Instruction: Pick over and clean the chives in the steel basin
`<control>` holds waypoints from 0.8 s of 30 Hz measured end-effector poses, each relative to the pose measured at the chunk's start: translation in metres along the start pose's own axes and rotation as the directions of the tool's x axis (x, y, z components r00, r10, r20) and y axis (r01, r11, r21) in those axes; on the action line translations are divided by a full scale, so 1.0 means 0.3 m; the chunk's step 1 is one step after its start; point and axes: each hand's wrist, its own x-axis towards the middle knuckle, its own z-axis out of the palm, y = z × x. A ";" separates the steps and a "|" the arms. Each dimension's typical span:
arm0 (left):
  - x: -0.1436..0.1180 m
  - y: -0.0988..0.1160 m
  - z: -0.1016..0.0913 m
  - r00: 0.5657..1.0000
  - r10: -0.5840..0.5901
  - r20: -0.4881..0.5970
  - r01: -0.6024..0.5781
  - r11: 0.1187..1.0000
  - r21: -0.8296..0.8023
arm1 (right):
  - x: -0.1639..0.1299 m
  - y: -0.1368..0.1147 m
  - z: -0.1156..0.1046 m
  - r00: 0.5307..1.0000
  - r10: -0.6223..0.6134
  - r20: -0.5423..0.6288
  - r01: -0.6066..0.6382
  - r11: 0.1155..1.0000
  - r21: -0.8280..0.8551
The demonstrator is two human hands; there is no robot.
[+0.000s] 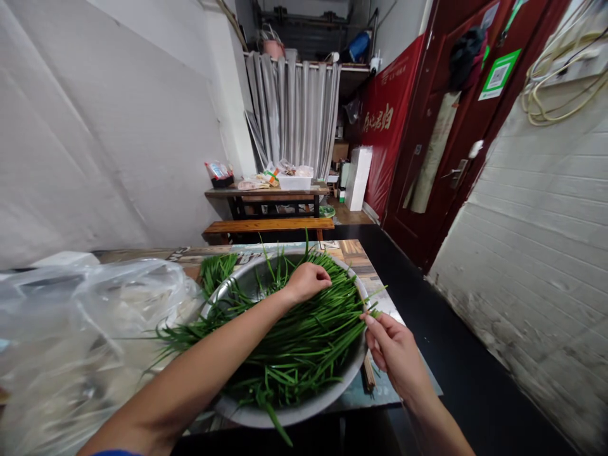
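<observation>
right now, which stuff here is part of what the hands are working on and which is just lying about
In hand:
- green chives, heaped in the bowl
- metal bowl holding them
- left hand, resting on the chives
- right hand, pinching stalk ends at the bowl's rim

Lying about:
- clear plastic bag, left of the bowl
- wooden bench behind
- far table with clutter
- white box on the floor

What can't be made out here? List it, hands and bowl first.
Head view only:
- Left hand: fingers curled down into the greens, so its grip is hidden.
- Right hand: pinches stalk ends at the bowl rim; fingertips partly covered.
- Bowl bottom: buried under greens.
- Plastic bag: blurred, contents unreadable.
- Far table items: too small.
</observation>
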 end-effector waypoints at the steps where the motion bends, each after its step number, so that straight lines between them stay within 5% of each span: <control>1: -0.008 0.001 -0.001 1.000 -0.015 0.013 0.016 0.995 -0.095 | 0.000 -0.003 0.005 1.000 0.001 0.009 -0.001 1.000 -0.015; 9: -0.056 0.078 0.004 0.974 -0.167 0.150 0.224 0.780 -0.584 | 0.016 -0.014 0.032 0.998 0.043 0.043 -0.041 0.998 -0.044; 14: -0.067 0.108 0.021 0.962 -0.188 0.198 0.272 0.735 -0.621 | 0.018 -0.017 0.032 0.997 0.055 0.044 -0.053 0.998 -0.044; 16: -0.069 0.107 0.016 0.973 -0.181 0.146 0.229 0.849 -0.477 | 0.015 -0.017 0.028 0.998 0.055 0.042 -0.053 0.998 -0.044; 19: -0.071 0.096 -0.041 0.992 -0.094 -0.084 0.100 0.993 0.066 | 0.007 -0.014 0.012 0.998 0.051 0.034 -0.050 0.998 -0.046; 21: -0.073 0.081 -0.109 0.974 -0.049 -0.220 0.144 0.885 0.442 | -0.001 -0.011 -0.001 0.998 0.056 0.024 -0.055 0.997 -0.051; 24: -0.078 0.050 -0.210 0.940 -0.200 -0.275 0.336 0.665 0.667 | -0.011 -0.006 -0.018 0.997 0.074 0.018 -0.073 0.996 -0.050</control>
